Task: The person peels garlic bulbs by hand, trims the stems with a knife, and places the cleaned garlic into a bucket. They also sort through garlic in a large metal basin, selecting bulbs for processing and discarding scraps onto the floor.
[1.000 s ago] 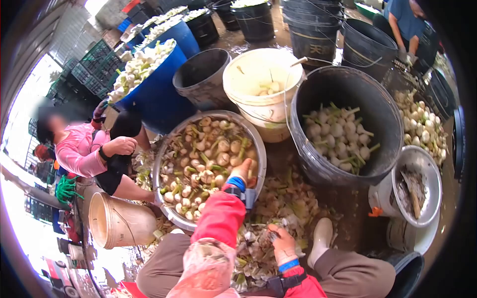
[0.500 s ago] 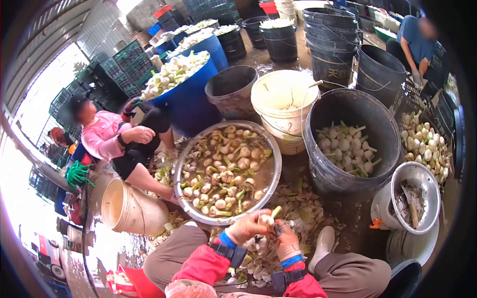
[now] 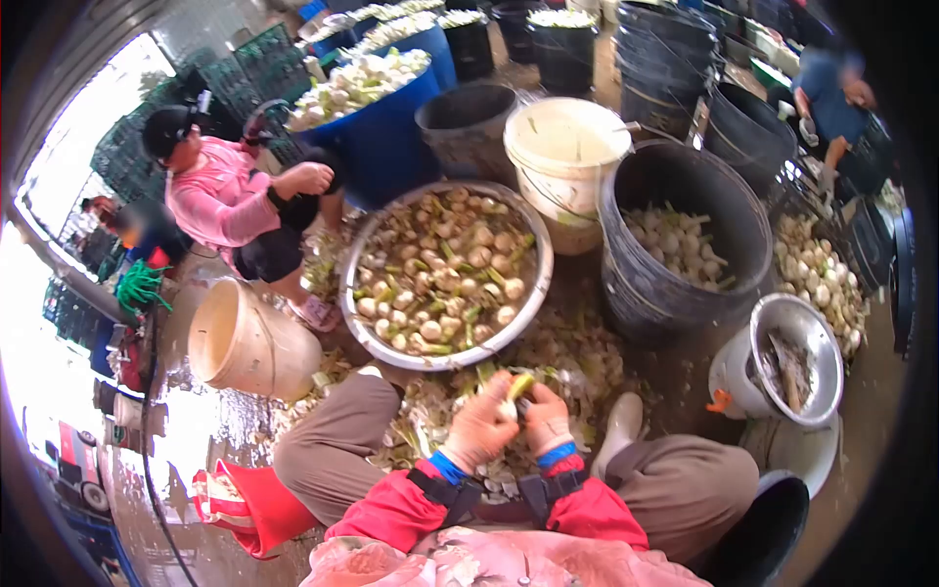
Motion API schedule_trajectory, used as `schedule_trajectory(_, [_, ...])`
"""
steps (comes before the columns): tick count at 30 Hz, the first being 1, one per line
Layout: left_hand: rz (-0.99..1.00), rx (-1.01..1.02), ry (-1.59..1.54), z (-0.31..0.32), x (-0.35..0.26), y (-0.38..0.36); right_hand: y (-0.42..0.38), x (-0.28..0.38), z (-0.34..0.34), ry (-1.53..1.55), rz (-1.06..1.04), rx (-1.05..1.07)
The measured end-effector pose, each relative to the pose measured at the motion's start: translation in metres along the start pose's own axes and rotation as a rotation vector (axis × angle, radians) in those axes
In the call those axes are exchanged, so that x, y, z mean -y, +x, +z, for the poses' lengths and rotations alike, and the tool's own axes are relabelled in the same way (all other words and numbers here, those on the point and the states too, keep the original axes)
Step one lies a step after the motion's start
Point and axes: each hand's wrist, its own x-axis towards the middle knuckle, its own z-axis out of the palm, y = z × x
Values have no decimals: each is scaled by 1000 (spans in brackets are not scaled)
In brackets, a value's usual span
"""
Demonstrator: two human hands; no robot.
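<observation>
Garlic bulb, green stem attached: located between my hands, above the husks. My left hand pinches it; my right hand is curled beside the stem, its grip not discernible. Step in hand, as I judge: trimming or cleaning this bulb. Next move calls for a steady left pinch and careful right fingers. Ahead: a basin of bulbs; right, a black bucket. Floor wet, littered. A person in pink sits left.
</observation>
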Motion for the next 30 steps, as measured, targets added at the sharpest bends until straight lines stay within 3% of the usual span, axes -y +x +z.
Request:
schedule_trajectory(1, [-40, -74, -457, 7, 15, -1, -1, -3, 1, -65, -57, -42])
schedule_trajectory(3, [-313, -78, -1009, -11, 32, 5, -10, 24, 4, -70, -159, 20])
schedule_trajectory(5, [-601, -219, -1450, -23, 27, 8, -7, 21, 5, -443, -475, 12])
schedule_trajectory(6, [-594, -375, -1362, -18, 10, 7, -12, 34, 12, -425, -467, 80])
schedule_trajectory(7, [-601, -366, -1358, -18, 16, 8, -16, 41, 17, -424, -466, 68])
schedule_trajectory(9, [-440, -260, -1330, -21, 27, 7, -19, 49, 24, 191, -37, 167])
schedule_trajectory(11, [-391, -290, -1202, -12, 27, 0, -12, 33, 25, 220, 20, 165])
schedule_trajectory(13, [-139, -234, -442, -6, 32, -5, -11, 31, 28, 247, 100, 4])
schedule_trajectory(14, [-120, -232, -380, -7, 34, -5, -12, 32, 25, 313, 174, 14])
schedule_trajectory(15, [-130, -228, -379, -12, 34, -1, -12, 30, 24, 316, 181, 7])
schedule_trajectory(17, [-326, -48, -767, -25, 33, 7, -8, 26, 21, 370, 121, 77])
schedule_trajectory(18, [-442, -68, -882, -28, 28, 7, -8, 22, 22, 303, 97, 42])
schedule_trajectory(19, [-444, -71, -881, -35, 29, 11, -8, 20, 22, 304, 100, 44])
schedule_trajectory(21, [-656, 72, -874, -48, 37, 24, -8, 16, 25, 341, 37, 74])
schedule_trajectory(22, [-670, -166, -835, -39, 48, 32, -9, 15, 26, 342, 42, 73])
schedule_trajectory(23, [-671, -165, -835, -34, 54, 29, -9, 16, 26, 355, 99, 34])
schedule_trajectory(25, [-321, -371, -520, -22, 46, 26, -5, 28, 28, 383, 200, -46])
schedule_trajectory(27, [-121, -259, -628, -11, 55, 15, -6, 31, 29, 312, 247, -83])
schedule_trajectory(29, [22, -354, -266, -5, 66, 7, -8, 18, 33, 26, -14, 101])
schedule_trajectory(30, [72, -532, 45, -5, 76, 10, -13, 16, 35, -317, -160, 67])
